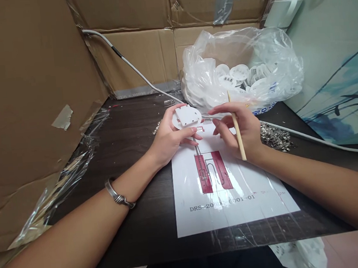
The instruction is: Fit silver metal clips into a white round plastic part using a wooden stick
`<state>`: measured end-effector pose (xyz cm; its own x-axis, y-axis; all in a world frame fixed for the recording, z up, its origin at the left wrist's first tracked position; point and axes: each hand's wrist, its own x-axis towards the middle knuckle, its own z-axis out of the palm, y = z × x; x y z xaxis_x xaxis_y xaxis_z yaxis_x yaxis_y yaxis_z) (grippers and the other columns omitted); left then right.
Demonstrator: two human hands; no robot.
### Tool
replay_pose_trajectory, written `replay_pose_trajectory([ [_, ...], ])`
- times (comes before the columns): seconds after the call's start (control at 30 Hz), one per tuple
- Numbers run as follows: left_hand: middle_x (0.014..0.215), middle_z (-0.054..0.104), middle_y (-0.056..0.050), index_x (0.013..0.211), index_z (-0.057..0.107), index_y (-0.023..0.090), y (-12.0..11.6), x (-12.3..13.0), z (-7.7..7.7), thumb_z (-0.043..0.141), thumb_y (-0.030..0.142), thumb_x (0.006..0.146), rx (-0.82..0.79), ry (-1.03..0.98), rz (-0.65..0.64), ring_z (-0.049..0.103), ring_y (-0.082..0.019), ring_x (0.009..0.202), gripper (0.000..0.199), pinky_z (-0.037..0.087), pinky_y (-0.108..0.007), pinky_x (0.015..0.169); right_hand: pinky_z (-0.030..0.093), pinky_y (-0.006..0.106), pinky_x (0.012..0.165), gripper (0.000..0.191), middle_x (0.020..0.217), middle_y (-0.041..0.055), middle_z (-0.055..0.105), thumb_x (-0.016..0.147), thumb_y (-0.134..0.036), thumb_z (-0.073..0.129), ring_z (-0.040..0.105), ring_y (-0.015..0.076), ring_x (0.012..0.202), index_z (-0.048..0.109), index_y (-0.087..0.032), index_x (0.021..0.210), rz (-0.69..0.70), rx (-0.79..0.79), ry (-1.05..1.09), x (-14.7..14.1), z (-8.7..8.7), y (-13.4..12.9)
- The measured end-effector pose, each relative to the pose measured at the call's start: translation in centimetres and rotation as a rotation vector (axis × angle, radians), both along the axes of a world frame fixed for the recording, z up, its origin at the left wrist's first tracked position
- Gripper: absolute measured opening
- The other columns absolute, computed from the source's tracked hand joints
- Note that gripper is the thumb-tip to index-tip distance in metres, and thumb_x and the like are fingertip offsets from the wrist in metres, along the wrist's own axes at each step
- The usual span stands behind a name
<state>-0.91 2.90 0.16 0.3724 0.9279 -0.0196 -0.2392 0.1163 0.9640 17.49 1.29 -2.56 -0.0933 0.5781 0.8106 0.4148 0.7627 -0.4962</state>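
My left hand (172, 130) grips a round white plastic disc (187, 116) with a raised square block on its upper face. A thin wooden stick (237, 133) sits in my right hand (242, 127), held slanting between the fingers, and the thumb and index finger are apart. My right fingertips are just right of the disc, not touching it. Below both hands lies a white printed sheet (192, 219) under clear film, with a red and white drawing (213, 171) on it. A pile of small metal parts (276, 136) lies beside my right wrist.
A clear plastic bag (199, 80) holding many white discs (239, 72) stands at the back. A white cable (143, 77) crosses the dark table (137, 236). More metal bits (156, 128) lie behind my left hand. Cardboard walls (30, 59) enclose the left and back; a white mug (283, 12) stands far right.
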Motion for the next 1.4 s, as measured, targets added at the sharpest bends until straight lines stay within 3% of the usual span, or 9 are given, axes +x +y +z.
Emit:
replay_pose_trajectory([
  [0.13, 0.086, 0.066, -0.002, 0.126, 0.038, 0.022, 0.0, 0.1, 0.0, 0.075, 0.011, 0.066, 0.033, 0.028, -0.029, 0.067, -0.017, 0.059, 0.071, 0.055, -0.025, 0.05, 0.053, 0.026, 0.049, 0.022, 0.113, 0.0047, 0.072, 0.081, -0.009, 0.063, 0.061, 0.0079, 0.051, 0.059, -0.022, 0.098, 0.13, -0.028, 0.006, 0.0, -0.1, -0.2],
  [0.23, 0.084, 0.066, -0.001, 0.126, 0.038, 0.022, -0.1, 0.1, 0.0, 0.075, 0.013, 0.067, 0.053, 0.043, -0.038, 0.067, -0.016, 0.058, 0.071, 0.054, -0.025, 0.05, 0.049, 0.023, 0.045, 0.014, 0.104, 0.004, 0.075, 0.082, -0.01, 0.064, 0.063, 0.0086, 0.051, 0.061, -0.021, 0.089, 0.168, -0.014, -0.066, -0.2, 0.2, -0.4],
  [0.33, 0.084, 0.066, -0.002, 0.127, 0.037, 0.022, 0.0, 0.1, -0.1, 0.075, 0.013, 0.066, 0.059, 0.048, -0.036, 0.066, -0.017, 0.057, 0.072, 0.053, -0.025, 0.047, 0.047, 0.022, 0.045, 0.01, 0.094, 0.0035, 0.077, 0.082, -0.011, 0.063, 0.065, 0.0096, 0.054, 0.063, -0.02, 0.087, 0.129, -0.003, -0.071, -0.3, 0.4, -0.4],
  [0.67, 0.082, 0.064, -0.002, 0.125, 0.037, 0.023, -0.1, 0.1, 0.0, 0.075, 0.014, 0.067, 0.062, 0.095, -0.055, 0.065, -0.017, 0.057, 0.07, 0.053, -0.026, 0.048, 0.05, 0.024, 0.05, 0.013, 0.089, 0.0027, 0.076, 0.082, -0.013, 0.061, 0.064, 0.0099, 0.054, 0.065, -0.02, 0.093, 0.064, -0.018, -0.102, -0.5, 0.6, -0.6],
  [0.97, 0.075, 0.065, -0.001, 0.123, 0.037, 0.021, -0.1, 0.1, -0.1, 0.072, 0.012, 0.071, 0.06, 0.135, -0.038, 0.066, -0.018, 0.058, 0.063, 0.052, -0.026, 0.049, 0.047, 0.023, 0.05, 0.013, 0.083, 0.0014, 0.075, 0.082, -0.012, 0.062, 0.053, 0.0062, 0.046, 0.066, -0.018, 0.093, 0.015, -0.019, -0.131, -0.5, 0.8, -0.6],
  [1.23, 0.08, 0.064, -0.001, 0.122, 0.038, 0.021, -0.1, 0.1, -0.1, 0.072, 0.012, 0.069, 0.072, 0.125, -0.049, 0.065, -0.015, 0.056, 0.064, 0.054, -0.027, 0.051, 0.048, 0.023, 0.051, 0.016, 0.098, 0.0027, 0.076, 0.084, -0.015, 0.061, 0.059, 0.0072, 0.051, 0.063, -0.02, 0.099, 0.085, -0.012, -0.147, -0.3, 0.6, -0.5],
  [1.4, 0.078, 0.064, -0.001, 0.122, 0.038, 0.021, -0.2, 0.1, -0.1, 0.073, 0.011, 0.069, 0.069, 0.153, -0.05, 0.066, -0.017, 0.058, 0.064, 0.053, -0.026, 0.051, 0.046, 0.023, 0.049, 0.013, 0.091, 0.0016, 0.075, 0.084, -0.014, 0.061, 0.056, 0.0062, 0.048, 0.064, -0.019, 0.096, 0.037, 0.004, -0.181, -0.3, 0.9, -0.6],
])
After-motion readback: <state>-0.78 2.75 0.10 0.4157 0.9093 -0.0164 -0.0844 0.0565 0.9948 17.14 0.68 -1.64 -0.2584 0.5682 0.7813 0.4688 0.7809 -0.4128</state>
